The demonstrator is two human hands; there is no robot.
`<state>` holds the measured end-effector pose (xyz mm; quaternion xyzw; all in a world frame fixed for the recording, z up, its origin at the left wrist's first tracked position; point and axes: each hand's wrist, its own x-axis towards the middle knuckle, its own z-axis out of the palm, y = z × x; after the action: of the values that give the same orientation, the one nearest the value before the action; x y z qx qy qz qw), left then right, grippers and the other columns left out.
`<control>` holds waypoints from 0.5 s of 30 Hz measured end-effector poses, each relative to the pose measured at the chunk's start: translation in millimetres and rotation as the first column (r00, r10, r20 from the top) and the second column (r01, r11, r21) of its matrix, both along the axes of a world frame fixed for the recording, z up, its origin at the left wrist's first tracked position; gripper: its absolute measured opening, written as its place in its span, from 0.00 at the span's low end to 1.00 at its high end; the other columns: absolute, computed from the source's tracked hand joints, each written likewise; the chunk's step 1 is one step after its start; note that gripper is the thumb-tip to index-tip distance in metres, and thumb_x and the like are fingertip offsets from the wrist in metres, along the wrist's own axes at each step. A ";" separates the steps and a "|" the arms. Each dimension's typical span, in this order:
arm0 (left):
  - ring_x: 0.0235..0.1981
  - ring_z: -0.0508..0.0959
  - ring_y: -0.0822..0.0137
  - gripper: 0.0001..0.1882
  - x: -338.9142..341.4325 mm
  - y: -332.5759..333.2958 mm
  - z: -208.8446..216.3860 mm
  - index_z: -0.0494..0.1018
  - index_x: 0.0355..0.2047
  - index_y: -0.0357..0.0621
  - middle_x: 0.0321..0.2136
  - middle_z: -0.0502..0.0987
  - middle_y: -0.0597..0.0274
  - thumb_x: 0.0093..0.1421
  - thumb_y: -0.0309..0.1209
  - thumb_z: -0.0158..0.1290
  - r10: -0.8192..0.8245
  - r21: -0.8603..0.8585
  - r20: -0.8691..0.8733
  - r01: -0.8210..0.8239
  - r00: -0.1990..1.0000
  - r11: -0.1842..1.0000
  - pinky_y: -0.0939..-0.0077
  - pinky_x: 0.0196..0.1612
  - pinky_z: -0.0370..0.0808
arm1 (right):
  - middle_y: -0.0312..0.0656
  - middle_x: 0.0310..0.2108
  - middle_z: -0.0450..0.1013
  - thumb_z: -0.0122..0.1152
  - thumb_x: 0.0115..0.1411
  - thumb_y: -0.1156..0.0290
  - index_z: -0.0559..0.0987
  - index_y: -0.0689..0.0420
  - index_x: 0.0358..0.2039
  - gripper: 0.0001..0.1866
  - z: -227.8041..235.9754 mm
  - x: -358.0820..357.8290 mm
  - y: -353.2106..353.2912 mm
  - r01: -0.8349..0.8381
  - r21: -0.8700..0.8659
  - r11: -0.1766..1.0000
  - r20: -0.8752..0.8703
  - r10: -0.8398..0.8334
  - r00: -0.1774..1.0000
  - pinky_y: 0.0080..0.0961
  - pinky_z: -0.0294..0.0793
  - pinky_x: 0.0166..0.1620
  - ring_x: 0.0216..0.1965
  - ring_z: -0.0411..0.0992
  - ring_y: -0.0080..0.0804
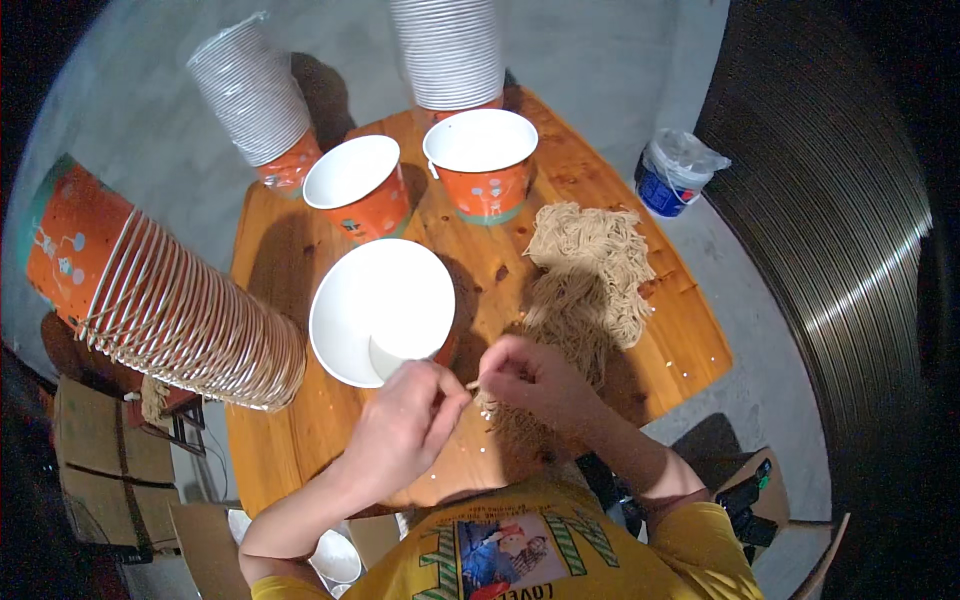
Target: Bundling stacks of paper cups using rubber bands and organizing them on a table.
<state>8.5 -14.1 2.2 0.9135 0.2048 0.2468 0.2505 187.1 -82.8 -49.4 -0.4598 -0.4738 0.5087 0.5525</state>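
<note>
My two hands meet over the near part of the wooden table, fingertips close together. My left hand [412,415] is closed in a pinch, and a short bit of tan cord [472,386] shows between it and my right hand [537,378], whose fingers are pinched as well. Just beyond my left hand an orange paper bucket [375,300] leans with its white inside toward me. A loose heap of tan cords [590,250] spreads from the right side of the table down to my right hand, which partly hides its near end.
On the wooden table [480,262] stand two more orange buckets, one left [375,205] and one right [485,185]. Tall nested stacks rise behind them [250,95] [450,55]. A stack with cord on its rims [190,300] tilts at left. A white-and-blue pail [672,178] stands on the floor.
</note>
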 end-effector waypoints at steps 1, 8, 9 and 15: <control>0.26 0.71 0.53 0.10 2.7 5.0 1.8 0.64 0.31 0.37 0.25 0.68 0.53 0.54 0.25 0.55 0.028 0.016 0.009 -0.028 1.000 0.999 0.65 0.28 0.69 | 0.28 0.25 0.66 0.57 0.58 0.70 0.73 0.56 0.28 0.05 -1.6 1.7 2.0 0.004 0.002 1.000 -0.001 -0.004 1.000 0.14 0.63 0.32 0.28 0.62 0.13; 0.30 0.76 0.53 0.20 28.1 34.0 5.1 0.65 0.44 0.35 0.28 0.74 0.48 0.53 0.31 0.56 0.196 -0.225 -0.222 -0.245 0.955 0.943 0.64 0.34 0.72 | 0.27 0.19 0.63 0.53 0.56 0.74 0.69 0.55 0.25 0.04 -10.0 0.1 12.9 0.295 0.105 0.950 0.120 -0.306 0.944 0.14 0.59 0.26 0.22 0.60 0.13; 0.30 0.76 0.53 0.20 26.8 34.6 6.4 0.65 0.44 0.35 0.28 0.74 0.48 0.53 0.31 0.56 0.195 -0.221 -0.222 -0.244 0.955 0.944 0.64 0.34 0.72 | 0.28 0.20 0.64 0.53 0.56 0.74 0.68 0.54 0.24 0.05 -11.8 -1.6 14.0 0.312 0.086 0.946 0.101 -0.320 0.942 0.15 0.61 0.27 0.22 0.61 0.15; 0.25 0.69 0.75 0.24 -6.6 36.2 17.3 0.66 0.51 0.41 0.26 0.68 0.64 0.51 0.20 0.48 0.207 -0.340 -0.162 -0.251 0.965 0.906 0.81 0.33 0.70 | 0.35 0.22 0.69 0.51 0.57 0.79 0.66 0.60 0.27 0.04 -12.2 -19.0 28.5 0.290 0.212 0.933 0.007 -0.298 0.955 0.16 0.68 0.28 0.24 0.67 0.16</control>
<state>1.9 22.1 19.6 0.8355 0.3672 0.1766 0.3686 168.1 -54.2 -61.7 -0.4748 -0.4612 0.3589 0.6581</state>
